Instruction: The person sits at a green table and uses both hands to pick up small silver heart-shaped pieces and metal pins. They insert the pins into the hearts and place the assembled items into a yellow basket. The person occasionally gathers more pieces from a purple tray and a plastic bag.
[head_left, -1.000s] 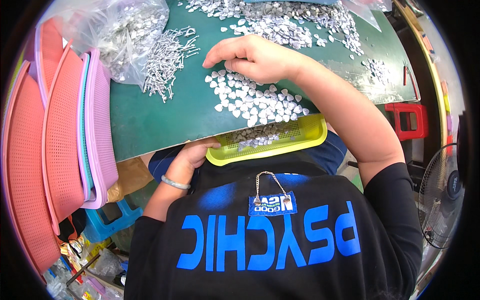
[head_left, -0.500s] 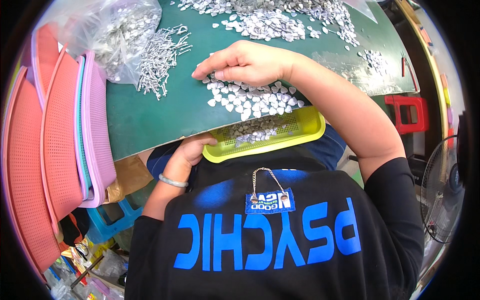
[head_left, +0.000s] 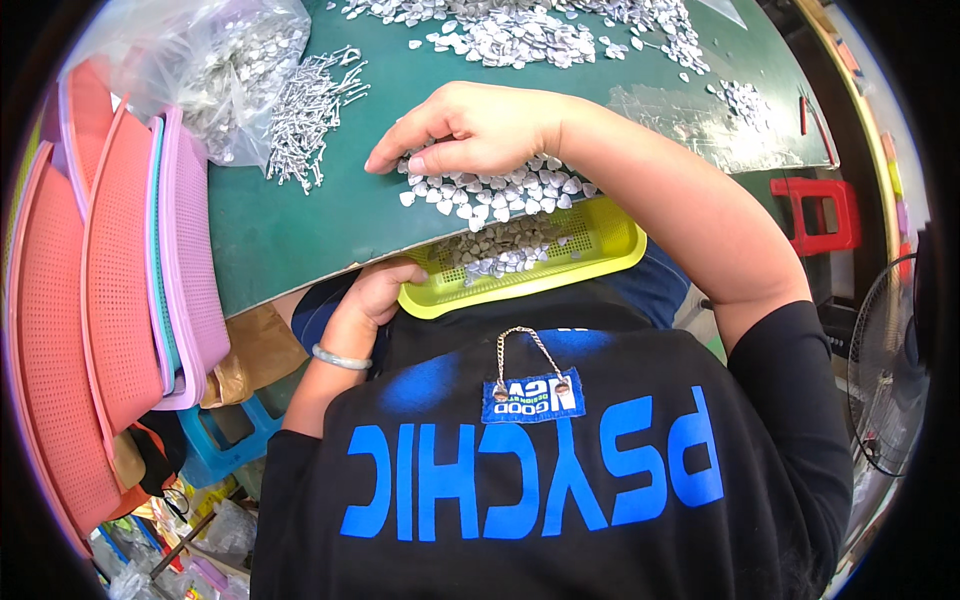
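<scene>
The right hand (head_left: 475, 130) has moved toward the near edge of the green-topped desk (head_left: 265, 235), over silver, flat, heart-shaped pieces (head_left: 500, 195) beside that edge. Its fingers curve loosely, thumb apart; contents beneath: not visible. The left hand (head_left: 378, 288) grips a yellow-green perforated plastic basket (head_left: 612, 245) below the edge.

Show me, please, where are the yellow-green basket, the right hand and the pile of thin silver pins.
Yellow-green basket (head_left: 545, 280): head view, side nearest the person.
Right hand (head_left: 484, 128): head view, back of the hand.
Pile of thin silver pins (head_left: 308, 115): head view, middle.
</scene>
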